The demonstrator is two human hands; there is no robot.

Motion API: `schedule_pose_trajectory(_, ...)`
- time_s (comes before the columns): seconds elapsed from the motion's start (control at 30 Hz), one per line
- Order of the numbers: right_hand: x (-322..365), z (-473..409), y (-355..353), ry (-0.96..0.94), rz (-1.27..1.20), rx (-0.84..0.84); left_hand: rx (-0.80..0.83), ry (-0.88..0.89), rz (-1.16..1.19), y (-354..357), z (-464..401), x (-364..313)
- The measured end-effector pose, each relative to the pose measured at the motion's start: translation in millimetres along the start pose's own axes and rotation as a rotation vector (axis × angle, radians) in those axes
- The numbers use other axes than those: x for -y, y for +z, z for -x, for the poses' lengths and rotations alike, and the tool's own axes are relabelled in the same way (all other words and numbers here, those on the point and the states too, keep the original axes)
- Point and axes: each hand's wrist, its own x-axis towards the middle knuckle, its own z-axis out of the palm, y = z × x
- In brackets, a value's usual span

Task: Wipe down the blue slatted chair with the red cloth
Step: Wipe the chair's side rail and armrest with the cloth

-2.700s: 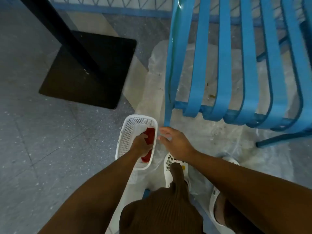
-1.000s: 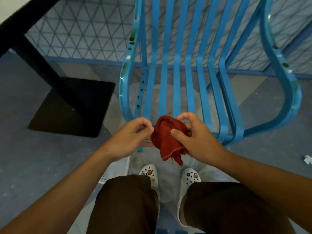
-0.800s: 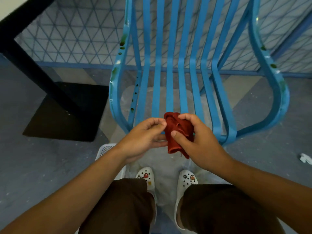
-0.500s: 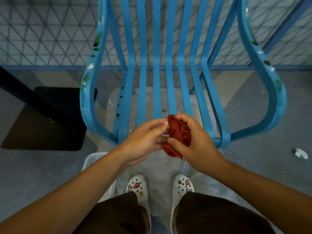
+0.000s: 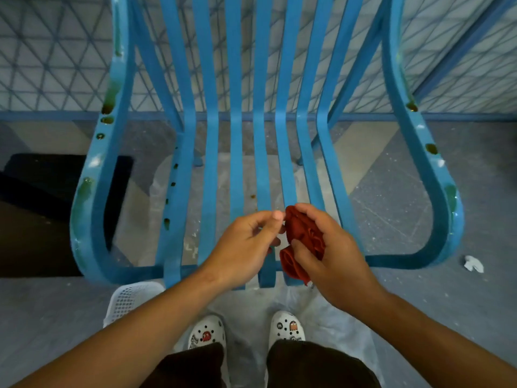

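Note:
The blue slatted chair (image 5: 235, 152) stands in front of me, its seat slats running toward me and its curved arm frames on both sides carrying greenish-brown stains. My right hand (image 5: 333, 256) holds the bunched red cloth (image 5: 300, 242) above the seat's front edge. My left hand (image 5: 246, 247) is right beside it, its curled fingertips touching the cloth's upper left edge. Whether the left fingers pinch the cloth is hard to make out.
A white mesh basket (image 5: 131, 301) sits on the floor at my lower left. A clear plastic sheet (image 5: 246, 312) lies under the chair and my white clogs. A black table base (image 5: 33, 217) is at left; a crumpled white scrap (image 5: 473, 264) at right.
I took the cloth from the basket, stood and faced the chair. In the last second both hands kept bunching the cloth, and the view moved closer over the seat.

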Motion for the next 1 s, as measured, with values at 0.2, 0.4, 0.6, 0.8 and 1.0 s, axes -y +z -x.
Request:
schedule_pose_trajectory(0.2,-8,20,-45,-0.121,0.215,-0.044,0.146,0.185,-0.022,30,-15,-6)
schedule_pose_trajectory(0.4,-40,63,-61,-0.241,0.441,-0.142,0.199,0.248,-0.313,59,-31,16)
schedule_pose_trajectory(0.6,-112,93,-40,-0.235,0.703,-0.141,0.231,0.316,-0.856,82,-39,46)
schedule_pose_trajectory(0.8,-153,84,-20,-0.194,0.767,-0.138,0.254,0.265,-1.016,94,-41,58)
schedule_pose_trajectory(1.0,-136,113,-43,-0.216,0.481,-0.267,0.262,0.288,-0.949,113,-39,45)
